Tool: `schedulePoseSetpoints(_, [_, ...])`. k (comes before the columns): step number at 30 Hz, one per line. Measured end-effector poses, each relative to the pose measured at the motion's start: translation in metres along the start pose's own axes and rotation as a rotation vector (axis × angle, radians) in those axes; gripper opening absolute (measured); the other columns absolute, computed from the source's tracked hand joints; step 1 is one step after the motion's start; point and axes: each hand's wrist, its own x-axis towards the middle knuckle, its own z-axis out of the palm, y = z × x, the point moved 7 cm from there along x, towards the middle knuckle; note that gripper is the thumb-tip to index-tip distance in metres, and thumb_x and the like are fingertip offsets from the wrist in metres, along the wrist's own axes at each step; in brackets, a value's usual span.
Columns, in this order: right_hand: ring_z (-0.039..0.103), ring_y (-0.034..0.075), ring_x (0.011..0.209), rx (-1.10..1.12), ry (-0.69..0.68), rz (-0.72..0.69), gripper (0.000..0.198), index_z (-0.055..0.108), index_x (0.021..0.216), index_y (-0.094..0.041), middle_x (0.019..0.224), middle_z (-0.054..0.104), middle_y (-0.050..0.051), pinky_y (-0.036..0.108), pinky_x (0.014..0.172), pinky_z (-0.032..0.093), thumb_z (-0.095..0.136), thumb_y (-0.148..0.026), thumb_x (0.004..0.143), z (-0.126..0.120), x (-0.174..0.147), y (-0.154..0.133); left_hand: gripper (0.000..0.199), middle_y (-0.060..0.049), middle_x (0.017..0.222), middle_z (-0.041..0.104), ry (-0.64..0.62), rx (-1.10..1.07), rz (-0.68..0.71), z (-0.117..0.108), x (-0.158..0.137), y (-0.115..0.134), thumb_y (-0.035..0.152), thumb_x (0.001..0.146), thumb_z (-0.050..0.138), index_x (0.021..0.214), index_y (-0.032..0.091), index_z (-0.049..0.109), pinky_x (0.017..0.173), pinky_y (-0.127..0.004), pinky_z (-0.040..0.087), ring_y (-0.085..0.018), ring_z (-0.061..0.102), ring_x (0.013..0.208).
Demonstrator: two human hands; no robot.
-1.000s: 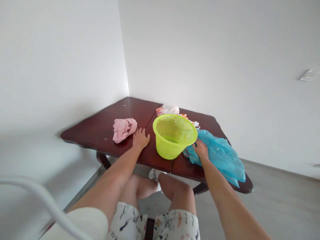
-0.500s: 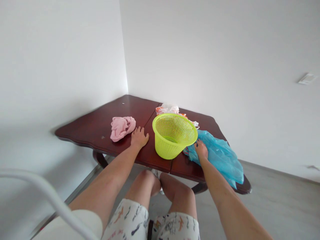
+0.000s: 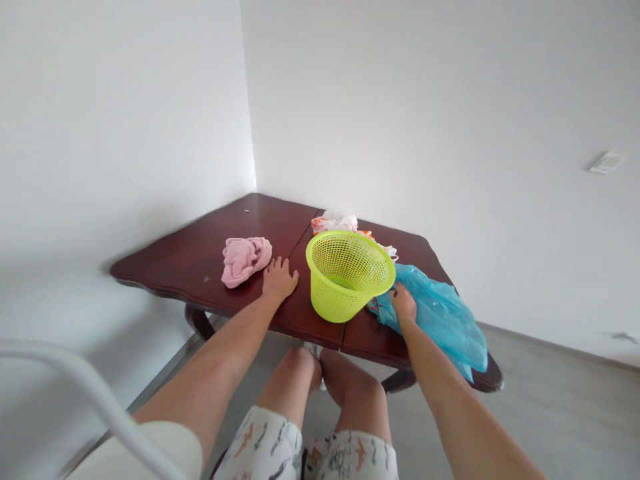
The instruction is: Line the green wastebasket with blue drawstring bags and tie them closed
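Observation:
My left hand (image 3: 280, 279) lies flat on the dark red table (image 3: 190, 253) with its fingers spread, holding nothing. Just left of its fingertips is a crumpled pink cloth (image 3: 245, 260). A yellow-green plastic mesh basket (image 3: 337, 303) stands upright between my hands, and no contents show inside it. To the basket's right, my right hand (image 3: 404, 303) rests on a crumpled blue plastic bag (image 3: 440, 317), fingers stretched toward the basket's side and not gripping. Whether those fingertips touch the basket I cannot tell.
Behind the basket lies a white and orange plastic bag (image 3: 335, 222), partly hidden by the rim. White walls (image 3: 425, 120) meet at the table's far corner. A small white scrap (image 3: 247, 211) lies near that corner. A curved white bar (image 3: 95, 387) crosses the lower left.
Everything sits slightly lower in view, as the camera has tilted a little. Both hands, the basket, the cloth and the bags keep their places.

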Motion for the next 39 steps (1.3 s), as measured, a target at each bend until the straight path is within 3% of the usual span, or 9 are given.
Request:
schedulePoseSetpoints(18, [0.061, 0.028, 0.16, 0.06, 0.028, 0.012, 0.056, 0.071, 0.162, -0.006, 0.177, 0.062, 0.024, 0.032, 0.133, 0.041, 0.046, -0.02, 0.115, -0.0092, -0.0051, -0.0053, 0.074, -0.024, 0.187, 0.05, -0.007, 0.009, -0.004, -0.0003, 0.0004, -0.0005, 0.05, 0.115, 0.05, 0.175, 0.007, 0.059, 0.142, -0.059, 0.038, -0.046, 0.044, 0.174])
schedulePoseSetpoints(24, [0.063, 0.027, 0.159, 0.056, 0.049, 0.011, 0.056, 0.073, 0.162, -0.011, 0.176, 0.064, 0.021, 0.032, 0.134, 0.041, 0.047, -0.019, 0.113, -0.0071, -0.0027, -0.0033, 0.074, -0.025, 0.187, 0.049, -0.013, -0.002, -0.01, -0.0001, 0.0009, -0.0009, 0.049, 0.115, 0.051, 0.175, 0.007, 0.059, 0.142, -0.06, 0.037, -0.046, 0.044, 0.175])
schedulePoseSetpoints(32, [0.065, 0.032, 0.16, 0.073, 0.072, 0.012, 0.065, 0.074, 0.163, -0.021, 0.17, 0.069, 0.02, 0.047, 0.138, 0.045, 0.045, -0.025, 0.106, -0.0024, 0.0018, 0.002, 0.075, -0.025, 0.188, 0.049, -0.014, -0.001, -0.003, 0.0002, 0.0008, 0.0, 0.049, 0.115, 0.049, 0.176, 0.006, 0.057, 0.142, -0.061, 0.038, -0.046, 0.044, 0.175])
schedulePoseSetpoints(39, [0.066, 0.034, 0.16, 0.102, 0.086, 0.021, 0.065, 0.074, 0.163, -0.021, 0.171, 0.069, 0.02, 0.048, 0.139, 0.046, 0.044, -0.028, 0.105, -0.0014, 0.0026, 0.0037, 0.074, -0.025, 0.187, 0.049, -0.017, 0.006, -0.007, -0.0013, 0.0003, -0.0003, 0.049, 0.115, 0.049, 0.176, 0.007, 0.058, 0.142, -0.06, 0.038, -0.045, 0.044, 0.175])
